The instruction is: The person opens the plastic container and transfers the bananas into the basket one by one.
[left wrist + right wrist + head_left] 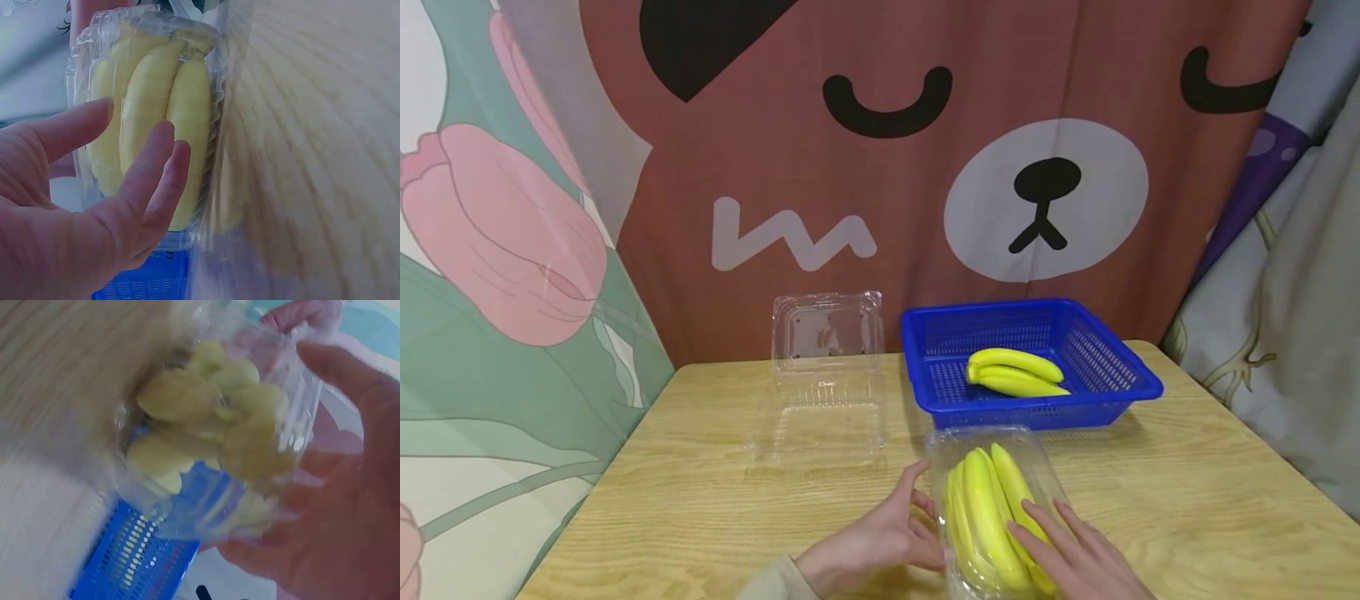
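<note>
A closed clear plastic clamshell box (1047, 468) full of yellow bananas (988, 521) stands at the table's near side. Beside its left wall is my left hand (887, 532), thumb and fingers spread apart; in the left wrist view the fingertips (164, 131) overlap the box's side. My right hand (1086, 557) lies over the box's right part with its fingers extended across the lid. The right wrist view, blurred, shows the thumb (340, 369) by one edge of the box and the other fingers along its side.
Behind the box, a blue basket (1037, 408) holds more bananas (1018, 372). An opened, see-through clamshell box (827, 417) stands to its left, lid raised. The wooden table (685, 483) ends at a curtain (760, 150) with a bear print.
</note>
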`<move>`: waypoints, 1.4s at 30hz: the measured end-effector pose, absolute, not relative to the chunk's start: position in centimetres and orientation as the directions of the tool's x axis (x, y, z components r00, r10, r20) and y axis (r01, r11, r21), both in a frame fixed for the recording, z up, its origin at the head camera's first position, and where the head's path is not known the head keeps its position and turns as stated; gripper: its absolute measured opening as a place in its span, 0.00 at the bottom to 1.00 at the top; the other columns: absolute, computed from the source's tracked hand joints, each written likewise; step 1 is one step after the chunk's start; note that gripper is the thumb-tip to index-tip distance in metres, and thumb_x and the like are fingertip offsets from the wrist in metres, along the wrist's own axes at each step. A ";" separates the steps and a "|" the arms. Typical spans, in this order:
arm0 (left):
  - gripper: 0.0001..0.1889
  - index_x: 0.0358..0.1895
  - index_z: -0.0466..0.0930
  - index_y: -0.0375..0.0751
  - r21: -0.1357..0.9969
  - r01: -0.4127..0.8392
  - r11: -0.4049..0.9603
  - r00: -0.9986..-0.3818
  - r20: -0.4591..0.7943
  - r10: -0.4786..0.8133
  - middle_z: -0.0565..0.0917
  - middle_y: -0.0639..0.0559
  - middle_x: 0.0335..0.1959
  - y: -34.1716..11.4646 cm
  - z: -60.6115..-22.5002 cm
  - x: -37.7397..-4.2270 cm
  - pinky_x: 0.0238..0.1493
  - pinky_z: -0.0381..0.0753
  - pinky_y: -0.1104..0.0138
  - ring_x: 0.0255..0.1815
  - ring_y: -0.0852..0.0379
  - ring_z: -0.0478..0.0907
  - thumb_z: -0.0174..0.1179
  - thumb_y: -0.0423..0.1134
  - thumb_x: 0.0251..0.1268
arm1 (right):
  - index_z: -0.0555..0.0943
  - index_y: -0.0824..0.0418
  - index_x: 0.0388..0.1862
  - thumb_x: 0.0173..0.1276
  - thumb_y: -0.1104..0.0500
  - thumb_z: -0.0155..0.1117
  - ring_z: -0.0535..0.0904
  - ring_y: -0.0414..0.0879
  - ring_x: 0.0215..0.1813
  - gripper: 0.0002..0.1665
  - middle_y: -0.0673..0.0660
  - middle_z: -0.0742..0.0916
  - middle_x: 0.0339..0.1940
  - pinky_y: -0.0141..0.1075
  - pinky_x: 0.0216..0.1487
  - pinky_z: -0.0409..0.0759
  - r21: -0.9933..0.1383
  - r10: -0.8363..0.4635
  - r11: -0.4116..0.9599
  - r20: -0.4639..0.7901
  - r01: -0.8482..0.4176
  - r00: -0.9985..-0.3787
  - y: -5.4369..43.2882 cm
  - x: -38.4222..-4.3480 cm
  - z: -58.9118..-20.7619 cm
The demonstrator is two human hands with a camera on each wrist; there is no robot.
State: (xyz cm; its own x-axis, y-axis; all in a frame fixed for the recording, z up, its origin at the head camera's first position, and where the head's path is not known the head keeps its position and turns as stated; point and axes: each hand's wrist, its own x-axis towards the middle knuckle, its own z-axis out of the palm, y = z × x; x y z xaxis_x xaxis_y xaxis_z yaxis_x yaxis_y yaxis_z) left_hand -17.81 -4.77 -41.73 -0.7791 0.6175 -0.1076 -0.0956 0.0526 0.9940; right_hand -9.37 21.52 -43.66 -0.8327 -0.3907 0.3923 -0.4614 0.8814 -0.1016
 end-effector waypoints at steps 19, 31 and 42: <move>0.56 0.77 0.45 0.42 0.993 -0.022 0.117 -0.795 -0.088 0.601 0.71 0.45 0.47 -4.5 -41.8 -18.1 0.42 0.78 0.64 0.39 0.50 0.79 0.72 0.21 0.46 | 0.79 0.49 0.62 0.52 0.19 0.57 0.75 0.64 0.62 0.48 0.54 0.80 0.62 0.59 0.51 0.76 -0.102 -0.324 0.919 0.353 -0.380 -0.878 19.9 -9.3 -41.6; 0.58 0.77 0.45 0.43 0.993 -0.021 0.117 -0.799 -0.087 0.595 0.70 0.44 0.47 -4.4 -42.1 -18.0 0.40 0.80 0.65 0.38 0.50 0.79 0.72 0.19 0.42 | 0.81 0.48 0.58 0.49 0.18 0.59 0.77 0.61 0.60 0.47 0.52 0.81 0.59 0.57 0.50 0.78 -0.104 -0.326 0.910 0.414 -0.400 -0.850 19.8 -9.2 -41.3; 0.57 0.77 0.44 0.43 0.992 -0.001 0.130 -0.796 -0.079 0.600 0.70 0.45 0.48 -4.5 -41.9 -17.9 0.41 0.80 0.65 0.40 0.51 0.78 0.73 0.22 0.46 | 0.82 0.49 0.58 0.51 0.20 0.60 0.76 0.62 0.62 0.46 0.53 0.81 0.61 0.58 0.54 0.76 -0.132 -0.305 0.918 0.368 -0.374 -0.878 20.0 -9.4 -41.6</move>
State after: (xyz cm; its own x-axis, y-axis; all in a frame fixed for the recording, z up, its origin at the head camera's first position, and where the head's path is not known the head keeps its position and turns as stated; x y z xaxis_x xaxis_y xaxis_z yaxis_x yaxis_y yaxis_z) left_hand -17.90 -4.52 -41.91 -0.7957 0.6005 -0.0794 -0.0011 0.1295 0.9916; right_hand -9.37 20.03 -41.55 -0.8784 -0.3053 0.3677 -0.3744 0.9178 -0.1323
